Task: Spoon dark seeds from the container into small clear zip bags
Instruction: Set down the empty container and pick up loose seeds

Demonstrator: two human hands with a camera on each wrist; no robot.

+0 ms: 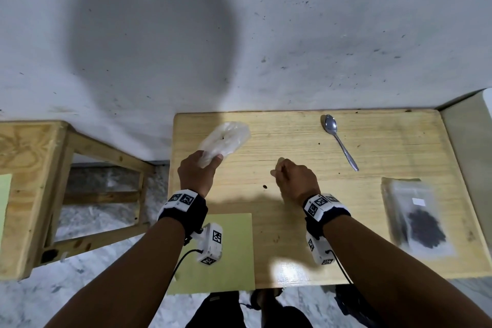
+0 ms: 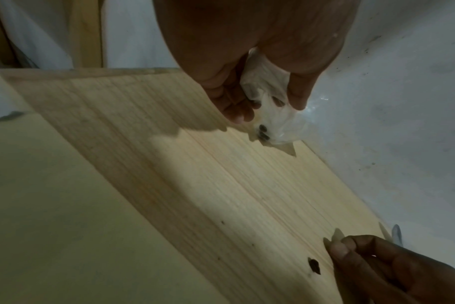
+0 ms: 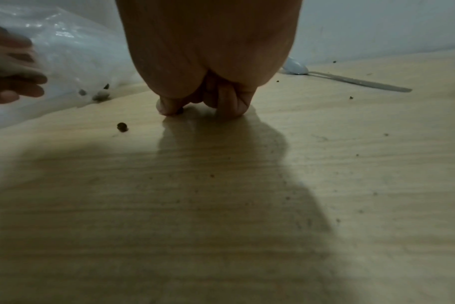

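Observation:
My left hand [image 1: 210, 161] grips one end of a crumpled clear plastic bag [image 1: 225, 138] just above the table's back left. The left wrist view shows a few dark seeds [image 2: 262, 131] in the bag's lower corner. My right hand [image 1: 278, 168] is curled at the table's middle, its fingertips down on the wood. In the right wrist view thumb and finger pinch a dark seed [image 3: 180, 111]. Another loose seed [image 3: 122, 127] lies just left of that hand. A metal spoon [image 1: 340, 141] lies untouched at the back right. A flat clear zip bag holding dark seeds [image 1: 423, 224] lies at the right.
The small wooden table [image 1: 372, 189] stands against a white wall and is dotted with crumbs. A pale green sheet [image 1: 231, 253] covers its front left corner. A wooden stool frame [image 1: 34, 168] stands to the left, and a white edge [image 1: 468, 141] borders the table's right.

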